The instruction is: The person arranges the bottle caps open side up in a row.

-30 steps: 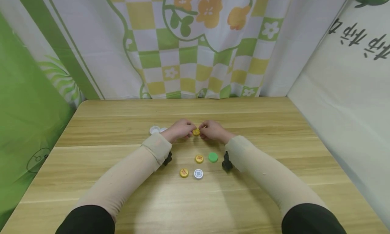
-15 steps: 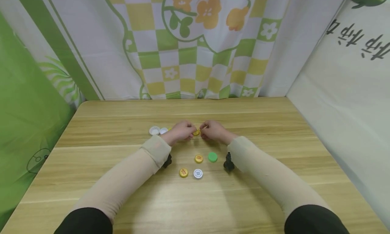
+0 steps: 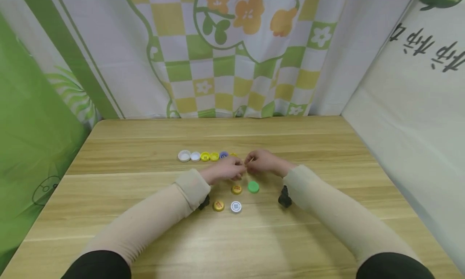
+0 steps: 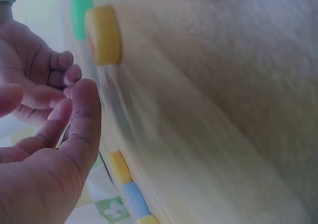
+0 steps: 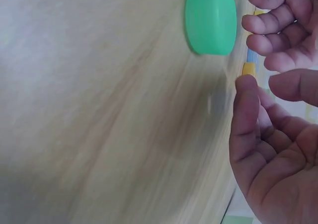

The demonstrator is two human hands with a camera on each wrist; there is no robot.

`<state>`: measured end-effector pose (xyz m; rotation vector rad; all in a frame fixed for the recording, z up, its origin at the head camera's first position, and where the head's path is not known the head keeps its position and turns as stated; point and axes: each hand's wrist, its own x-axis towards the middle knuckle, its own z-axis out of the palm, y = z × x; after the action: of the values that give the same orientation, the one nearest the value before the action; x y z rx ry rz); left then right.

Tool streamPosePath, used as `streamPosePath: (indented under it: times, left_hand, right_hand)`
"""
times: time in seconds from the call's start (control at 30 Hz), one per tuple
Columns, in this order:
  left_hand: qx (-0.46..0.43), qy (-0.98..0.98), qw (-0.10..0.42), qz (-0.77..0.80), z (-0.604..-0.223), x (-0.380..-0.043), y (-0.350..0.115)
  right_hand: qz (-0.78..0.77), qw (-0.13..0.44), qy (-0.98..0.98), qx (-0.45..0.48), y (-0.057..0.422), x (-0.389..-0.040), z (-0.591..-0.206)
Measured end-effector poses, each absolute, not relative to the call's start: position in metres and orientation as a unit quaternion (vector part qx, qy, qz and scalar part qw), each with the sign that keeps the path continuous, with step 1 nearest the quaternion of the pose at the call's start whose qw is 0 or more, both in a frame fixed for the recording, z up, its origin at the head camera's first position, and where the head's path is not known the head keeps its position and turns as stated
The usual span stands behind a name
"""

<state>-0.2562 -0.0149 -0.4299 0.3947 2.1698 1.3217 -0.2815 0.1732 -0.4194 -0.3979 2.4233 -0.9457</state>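
My left hand (image 3: pixel 226 168) hovers just in front of the right end of a row of bottle caps, its fingers loosely bent and nothing visible between them. Close beside its fingertips is my right hand (image 3: pixel 268 163); in the right wrist view its thumb and fingers stand apart and empty. From left to right the row has a large white cap (image 3: pixel 184 156), a smaller white cap (image 3: pixel 195 156), two yellow caps (image 3: pixel 210 156), a blue cap (image 3: pixel 223 154) and a partly hidden yellow cap (image 3: pixel 234 154). A green cap (image 3: pixel 253 187) and a yellow cap (image 3: pixel 237 189) lie nearer.
Another yellow cap (image 3: pixel 218 206) and a white cap (image 3: pixel 236 207) with a square print lie closer to the person. All stand on a wooden table (image 3: pixel 145 149). A patterned curtain (image 3: pixel 232 69) hangs behind its far edge.
Both hands have drawn away from the last yellow cap, nearer the person and to the right. More of the row now shows, including the yellow and blue caps.
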Motion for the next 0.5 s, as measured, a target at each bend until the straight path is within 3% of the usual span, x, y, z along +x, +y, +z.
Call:
streamPosePath:
  times: [0.5]
  left_hand:
    - [0.16, 0.819, 0.3, 0.462, -0.426, -0.246, -0.007]
  right_hand:
    - [-0.286, 0.316, 0.888, -0.173, 0.205, -0.254, -0.414]
